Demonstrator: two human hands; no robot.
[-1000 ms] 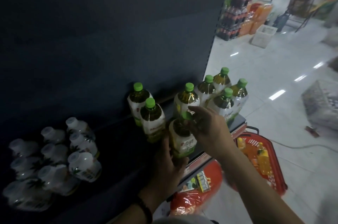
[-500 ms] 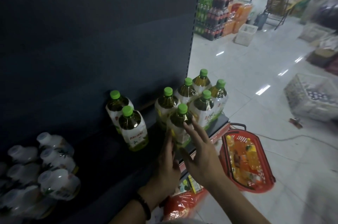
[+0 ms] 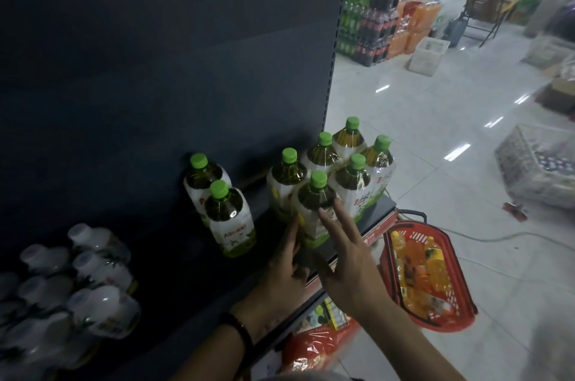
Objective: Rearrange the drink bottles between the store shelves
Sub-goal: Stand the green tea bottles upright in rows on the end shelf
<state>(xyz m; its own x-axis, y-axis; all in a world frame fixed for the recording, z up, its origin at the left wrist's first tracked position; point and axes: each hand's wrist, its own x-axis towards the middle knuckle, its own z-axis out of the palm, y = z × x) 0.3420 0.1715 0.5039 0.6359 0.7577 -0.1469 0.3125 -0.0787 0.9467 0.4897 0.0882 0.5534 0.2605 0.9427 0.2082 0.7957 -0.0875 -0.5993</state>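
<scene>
Eight green-capped bottles (image 3: 230, 219) stood on shelf (image 3: 174, 256). Left hand (image 3: 286, 268), right hand (image 3: 345, 259): fingers straight, spread, touched front bottle (image 3: 314, 203). One basket (image 3: 457, 281).

Both my hands are out ahead, side by side, fingers straight.
My left hand (image 3: 284, 268) lies palm down with its fingers pointing forward and a dark band (image 3: 241, 331) round the wrist. My right hand (image 3: 345, 253) sits just beside it and slightly further forward, its fingers (image 3: 337, 209) fanned and its thumb angled toward the left hand. Its bare forearm runs back to the lower right of my view.
</scene>
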